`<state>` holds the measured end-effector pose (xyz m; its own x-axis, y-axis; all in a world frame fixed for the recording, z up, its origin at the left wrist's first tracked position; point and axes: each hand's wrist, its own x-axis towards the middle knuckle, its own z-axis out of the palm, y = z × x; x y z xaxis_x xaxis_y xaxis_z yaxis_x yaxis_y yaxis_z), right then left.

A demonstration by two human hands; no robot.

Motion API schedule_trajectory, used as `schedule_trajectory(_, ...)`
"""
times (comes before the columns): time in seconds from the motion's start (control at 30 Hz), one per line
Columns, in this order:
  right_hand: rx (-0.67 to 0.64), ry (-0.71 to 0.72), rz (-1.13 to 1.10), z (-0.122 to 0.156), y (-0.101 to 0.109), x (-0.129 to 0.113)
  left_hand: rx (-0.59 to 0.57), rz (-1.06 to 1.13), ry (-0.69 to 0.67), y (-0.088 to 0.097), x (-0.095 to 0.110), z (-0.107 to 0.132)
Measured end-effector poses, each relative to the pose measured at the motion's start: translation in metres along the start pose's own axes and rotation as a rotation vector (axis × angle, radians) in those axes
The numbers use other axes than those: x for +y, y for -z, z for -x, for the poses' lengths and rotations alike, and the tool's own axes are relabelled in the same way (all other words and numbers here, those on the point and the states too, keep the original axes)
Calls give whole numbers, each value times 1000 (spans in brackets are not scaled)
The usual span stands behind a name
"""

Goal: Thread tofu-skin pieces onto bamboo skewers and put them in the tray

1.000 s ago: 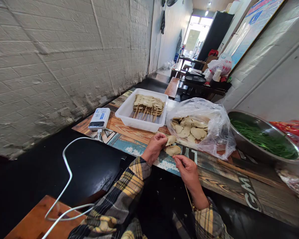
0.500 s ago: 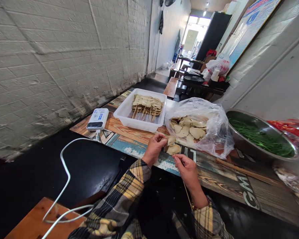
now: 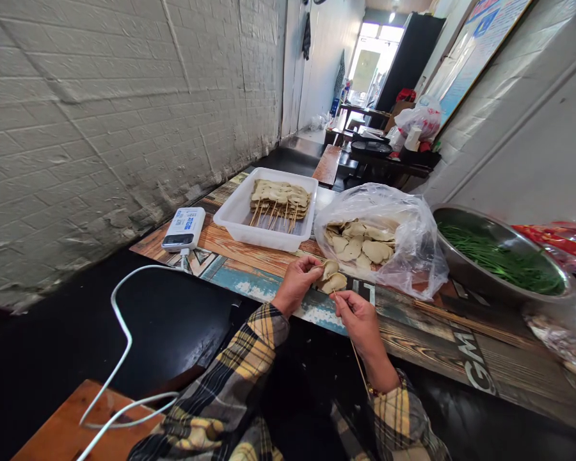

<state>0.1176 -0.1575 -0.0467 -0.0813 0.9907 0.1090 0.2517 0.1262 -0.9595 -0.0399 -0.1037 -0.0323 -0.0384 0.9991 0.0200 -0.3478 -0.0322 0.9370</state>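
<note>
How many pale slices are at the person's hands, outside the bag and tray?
2. The upper slice is pinched by the left hand; the lower slice lies just beneath it, at the tip of the skewer held by the right hand. Others may hide behind fingers.

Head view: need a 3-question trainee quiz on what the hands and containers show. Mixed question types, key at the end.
1. Multiple choice: the right hand pinches A) a thin skewer, B) a knife, C) a white cable.
2. True or false: the left hand holds tan slices, and more such slices, on sticks, lie in the white tray.
3. Short answer: what fills the steel bowl?

Key: 1 A; 2 true; 3 green stalks.
</note>
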Motion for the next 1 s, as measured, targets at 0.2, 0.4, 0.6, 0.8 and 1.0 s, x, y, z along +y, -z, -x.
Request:
schedule_trajectory(0.2,30,-38,-125,-1,-1,0,-20,125,57,-2,3,0)
schedule_trajectory(0.4,18,-43,-143,0,0,-3,-144,96,100,-1,9,3)
schedule_trajectory(0.6,-25,-32,-140,0,1,-3,-110,96,132,1,7,2)
schedule_trajectory(0.8,-43,-19,-114,-1,2,0,-201,87,182,3,8,1)
schedule_trajectory(1.0,9,-16,-102,0,0,-1,-147,117,176,0,12,2)
